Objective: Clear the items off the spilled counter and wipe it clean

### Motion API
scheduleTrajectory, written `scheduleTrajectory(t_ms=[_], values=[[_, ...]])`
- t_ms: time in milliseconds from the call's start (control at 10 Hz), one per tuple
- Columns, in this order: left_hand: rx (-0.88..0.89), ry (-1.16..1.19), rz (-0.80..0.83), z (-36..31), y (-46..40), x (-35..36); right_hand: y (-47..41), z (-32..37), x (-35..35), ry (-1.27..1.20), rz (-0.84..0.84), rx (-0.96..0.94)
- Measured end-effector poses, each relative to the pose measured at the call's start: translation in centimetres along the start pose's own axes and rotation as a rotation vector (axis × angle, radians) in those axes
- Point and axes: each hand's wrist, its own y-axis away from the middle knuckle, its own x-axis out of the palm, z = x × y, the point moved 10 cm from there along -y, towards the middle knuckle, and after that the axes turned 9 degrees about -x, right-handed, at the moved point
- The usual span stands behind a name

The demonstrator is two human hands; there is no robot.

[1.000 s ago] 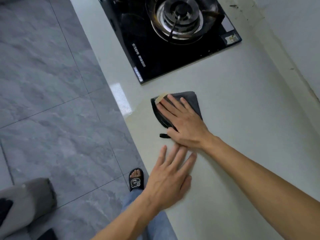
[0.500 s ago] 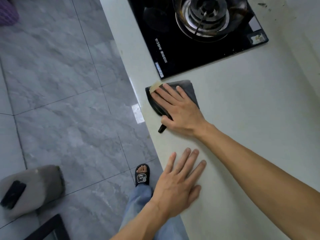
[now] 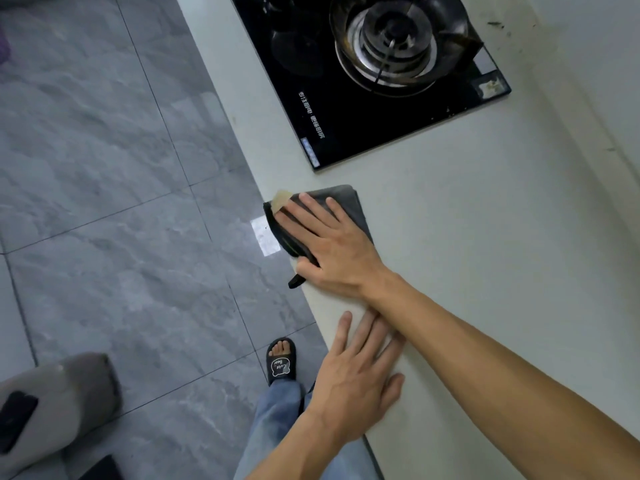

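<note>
The counter (image 3: 485,237) was pale and smooth. A black stove (image 3: 346,109) sat in it at the far end, with a round metal burner (image 3: 391,46) on top. Near the front edge, just below the stove's corner, a dark grey cloth (image 3: 349,202) lay folded on the counter, with a tan tag at one corner and a little black loop poking past the edge. My right hand (image 3: 332,251) pressed flat on the cloth. My left hand (image 3: 356,379) lay flat on the bare counter, closer to me.
</note>
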Motion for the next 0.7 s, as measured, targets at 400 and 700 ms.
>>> scheduleTrajectory(t_ms=[400, 700], values=[[-0.005, 0.002, 0.069, 0.0, 0.0, -0.3, 2.6, -2.5, -0.5, -0.064, 0.030, 0.268], [0.022, 0.008, 0.184, -0.2, 0.0, -1.7, 9.9, -1.7, -5.0, -0.500, -0.138, 0.513]])
